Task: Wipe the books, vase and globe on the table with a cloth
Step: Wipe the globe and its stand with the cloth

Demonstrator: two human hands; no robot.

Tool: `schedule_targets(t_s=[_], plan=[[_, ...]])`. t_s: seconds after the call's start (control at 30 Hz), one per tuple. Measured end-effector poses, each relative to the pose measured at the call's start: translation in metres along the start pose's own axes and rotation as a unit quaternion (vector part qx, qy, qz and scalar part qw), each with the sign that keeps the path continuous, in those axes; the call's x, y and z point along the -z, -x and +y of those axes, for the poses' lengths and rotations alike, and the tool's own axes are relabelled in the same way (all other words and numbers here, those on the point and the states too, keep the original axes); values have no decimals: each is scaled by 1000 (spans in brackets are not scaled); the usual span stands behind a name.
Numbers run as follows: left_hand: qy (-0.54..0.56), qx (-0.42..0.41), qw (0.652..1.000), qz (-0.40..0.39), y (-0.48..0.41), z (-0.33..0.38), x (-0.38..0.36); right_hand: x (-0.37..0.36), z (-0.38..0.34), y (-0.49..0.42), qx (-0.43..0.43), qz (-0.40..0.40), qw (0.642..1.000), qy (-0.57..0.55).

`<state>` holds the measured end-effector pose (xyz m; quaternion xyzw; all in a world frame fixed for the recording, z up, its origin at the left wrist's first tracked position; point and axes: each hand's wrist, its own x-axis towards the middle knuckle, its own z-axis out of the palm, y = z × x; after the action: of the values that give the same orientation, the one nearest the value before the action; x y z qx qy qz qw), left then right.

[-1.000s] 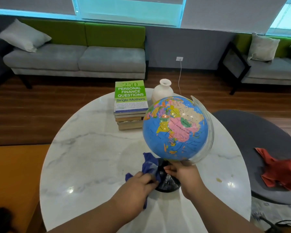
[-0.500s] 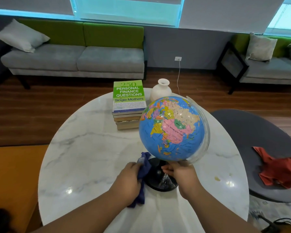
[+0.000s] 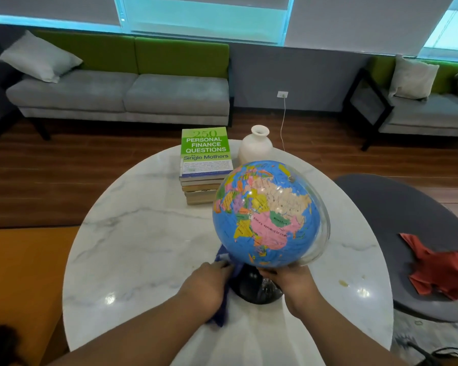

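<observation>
Head view, globe: my globe (image 3: 269, 215) stands near the right edge of the round marble table (image 3: 132, 249), tilted in its clear arc; its black base (image 3: 254, 289) is partly hidden by the ball and my hands.
Left hand: my left hand (image 3: 205, 283) is closed on the dark blue cloth (image 3: 222, 307), pressed against the base; most of the cloth is covered, only folds show.
Right hand: my right hand (image 3: 292, 280) grips under the ball at the stand; the fingertips are hidden.
Books: the stack of books (image 3: 204, 165) sits at the far edge, lower spines hard to read.
Vase: the white vase (image 3: 255, 146) stands just right of the books, its foot hidden behind the globe.
Off the table: a red cloth (image 3: 439, 268) lies on the grey seat (image 3: 397, 215).
</observation>
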<state>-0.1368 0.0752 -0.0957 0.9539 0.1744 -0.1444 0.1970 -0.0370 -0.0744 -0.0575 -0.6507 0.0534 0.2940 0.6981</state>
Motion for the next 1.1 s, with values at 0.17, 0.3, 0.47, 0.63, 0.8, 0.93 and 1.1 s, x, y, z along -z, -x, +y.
schedule_targets(t_s=[0.17,0.3,0.47,0.63,0.8,0.93,1.1], plan=[[61,-46,997,7,20,-2,14,5,-16,-13,-12,-39,999,31],[258,11,964,-68,34,6,8,11,-22,-13,-16,-31,999,-18],[451,115,875,-132,40,19,3,19,-16,-6,-27,-14,999,-33],[518,135,827,-171,43,37,0,30,-11,4,-31,-32,999,-17],[613,143,747,-213,47,53,-6,40,-5,16,-44,-52,996,54],[721,143,647,-202,48,61,-9,46,8,34,-87,-87,986,113],[674,138,701,-187,38,65,-14,65,29,51,-72,-104,975,185]])
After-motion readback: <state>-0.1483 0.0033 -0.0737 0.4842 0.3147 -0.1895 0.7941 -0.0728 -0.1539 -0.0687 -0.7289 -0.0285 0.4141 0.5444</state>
